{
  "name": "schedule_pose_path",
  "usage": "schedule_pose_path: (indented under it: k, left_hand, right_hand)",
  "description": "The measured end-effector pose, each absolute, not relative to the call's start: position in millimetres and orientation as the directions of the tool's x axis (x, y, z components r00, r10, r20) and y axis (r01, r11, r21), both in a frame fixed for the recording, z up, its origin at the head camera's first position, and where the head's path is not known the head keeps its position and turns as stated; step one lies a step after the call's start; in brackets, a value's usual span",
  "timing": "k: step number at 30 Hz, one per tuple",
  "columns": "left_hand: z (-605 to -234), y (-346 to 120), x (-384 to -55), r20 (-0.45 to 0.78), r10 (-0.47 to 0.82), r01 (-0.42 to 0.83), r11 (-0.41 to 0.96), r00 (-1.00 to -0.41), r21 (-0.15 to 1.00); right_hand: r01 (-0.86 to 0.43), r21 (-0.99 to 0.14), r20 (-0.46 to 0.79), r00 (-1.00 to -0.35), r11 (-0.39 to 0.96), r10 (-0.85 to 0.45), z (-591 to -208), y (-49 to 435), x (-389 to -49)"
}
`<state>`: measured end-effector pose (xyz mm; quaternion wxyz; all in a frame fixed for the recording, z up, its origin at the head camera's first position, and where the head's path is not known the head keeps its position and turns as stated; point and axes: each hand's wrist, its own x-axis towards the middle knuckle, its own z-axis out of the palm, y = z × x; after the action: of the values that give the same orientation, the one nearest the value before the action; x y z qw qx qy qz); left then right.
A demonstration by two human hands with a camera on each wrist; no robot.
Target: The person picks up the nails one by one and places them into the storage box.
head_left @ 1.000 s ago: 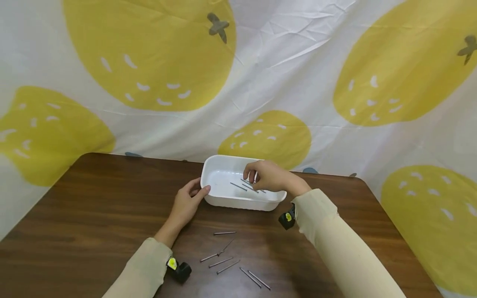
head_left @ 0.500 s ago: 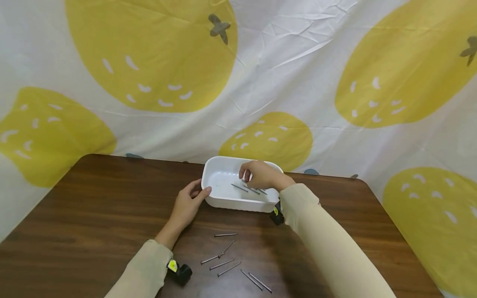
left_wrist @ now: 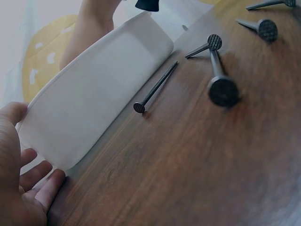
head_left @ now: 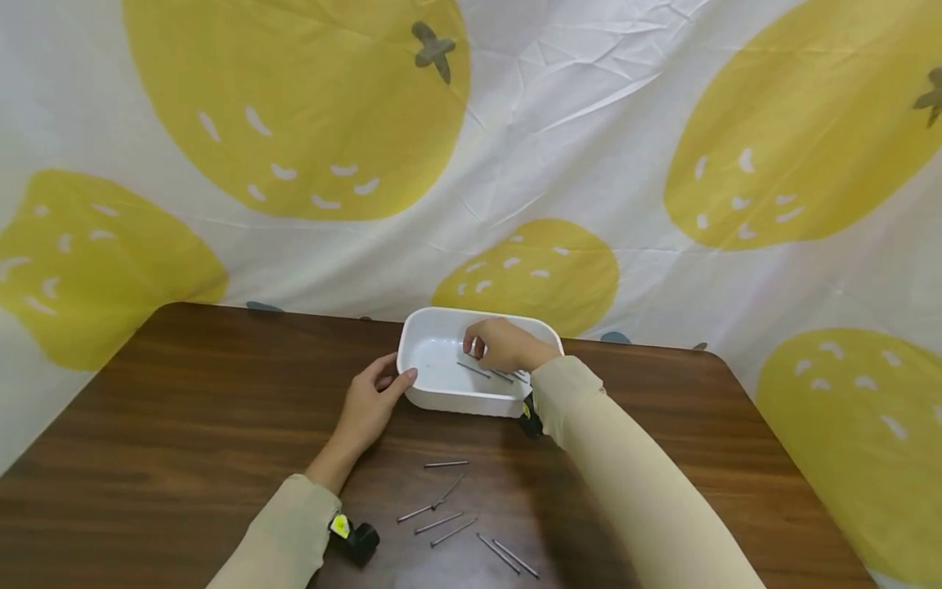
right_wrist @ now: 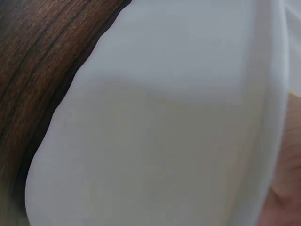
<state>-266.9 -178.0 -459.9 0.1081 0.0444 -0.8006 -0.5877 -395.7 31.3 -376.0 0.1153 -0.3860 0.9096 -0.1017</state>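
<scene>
My left hand [head_left: 373, 401] grips the left end of a white plastic tray [head_left: 464, 403], thumb over the rim and fingers against its outer side. In the left wrist view the same thumb [left_wrist: 14, 113] lies at the rim. Inside the tray, my right hand [head_left: 504, 345] has its fingers curled low, pinching at a thin steel nail whose end shows by the fingertips. Several nails [head_left: 473, 370] lie on the tray floor under and beside this hand, partly covered by it. The right wrist view is mostly the tray's outer wall [right_wrist: 155, 117], which hides the fingers.
Several loose nails [head_left: 453, 532] are spread on the brown wooden table [head_left: 184, 425], in front of the tray. One nail [left_wrist: 157, 87] lies close along the tray's long side. A lemon-print cloth [head_left: 331, 270] hangs behind the table's back edge.
My right hand has moved left inside the tray, above the nails, with its fingers staying curled. The left hand and the tray have stayed in place.
</scene>
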Motion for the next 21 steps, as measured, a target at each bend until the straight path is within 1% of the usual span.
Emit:
schedule_pose_path:
  k: [3, 10, 21]
  left_hand:
    - [-459, -180, -265, 0.125, -0.200, 0.058, 0.313, -0.972, 0.948]
    - [-458, -175, -264, 0.116, -0.192, 0.053, 0.306, -0.974, 0.950]
    - [-458, -171, -263, 0.113, -0.192, 0.054, 0.290, -0.975, 0.955]
  right_hand:
    - [-0.685, -0.269, -0.131, -0.670, 0.677, -0.731, -379, 27, -396]
    - [-0.640, -0.276, -0.170, -0.702, 0.717, -0.692, -384, 29, -392]
    - [-0.631, -0.284, -0.175, -0.707, 0.722, -0.686, -388, 33, -394]
